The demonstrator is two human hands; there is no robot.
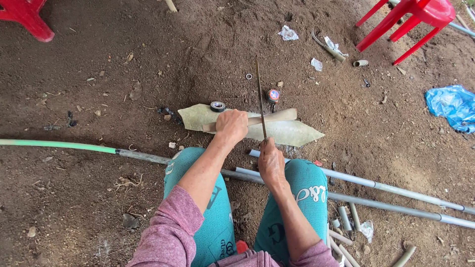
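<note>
My left hand [231,125] presses down on a flattened tan strip of pipe [277,117] that lies across a pale, leaf-shaped sheet [292,133] on the dirt. My right hand [270,162] grips the near end of a thin saw blade [260,94], which points away from me and crosses the strip. I am squatting, teal trouser knees [307,188] on either side of my arms.
Long grey pipes [396,190] run under my knees; a green-tipped pipe [54,145] extends left. A tape roll [217,106] and a small round tape measure [273,95] lie beyond the sheet. Red plastic chairs [410,20] stand at the far right and left corners. A blue bag [452,105] lies right. Short pipe offcuts [344,227] sit by my right knee.
</note>
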